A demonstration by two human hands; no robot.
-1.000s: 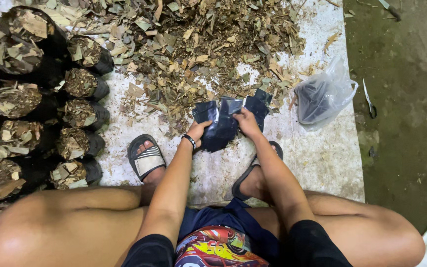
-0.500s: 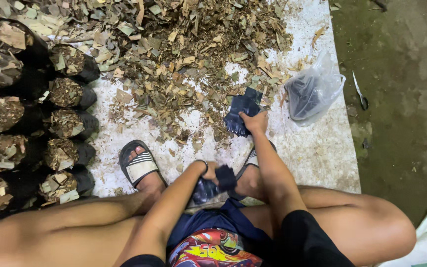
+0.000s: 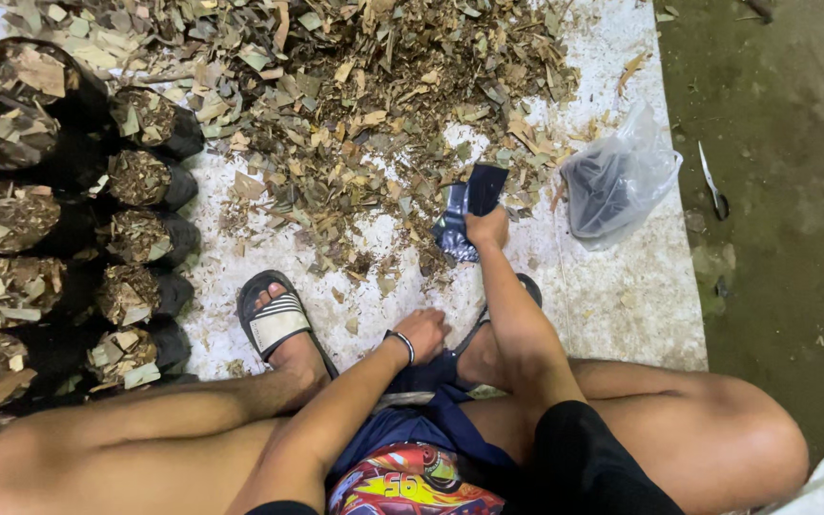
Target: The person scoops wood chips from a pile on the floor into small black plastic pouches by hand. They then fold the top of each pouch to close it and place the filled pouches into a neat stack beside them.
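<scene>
- the right hand [image 3: 488,229] is closed around a small dark blue plastic bag [image 3: 467,208], holding it at the near edge of the leaf pile.
- the bag stands crumpled above the fist, its open top toward the pile, touching the loose litter on the white sheet [image 3: 612,296].
- the left hand [image 3: 423,334] is low between the knees, fingers curled onto a stack of dark blue bags [image 3: 422,377] by the lap; whether it grips one i cannot tell.
- a black wristband [image 3: 401,345] sits on the left wrist.
- the pile of dry chopped leaves [image 3: 355,105] spreads across the sheet beyond the bag.
- a clear plastic bag [image 3: 617,181] with dark contents lies to the right, well apart.
- a striped sandal [image 3: 277,319] is on the left foot.
- rows of filled black bags [image 3: 135,238] stand at the left, topped with leaf bits.
</scene>
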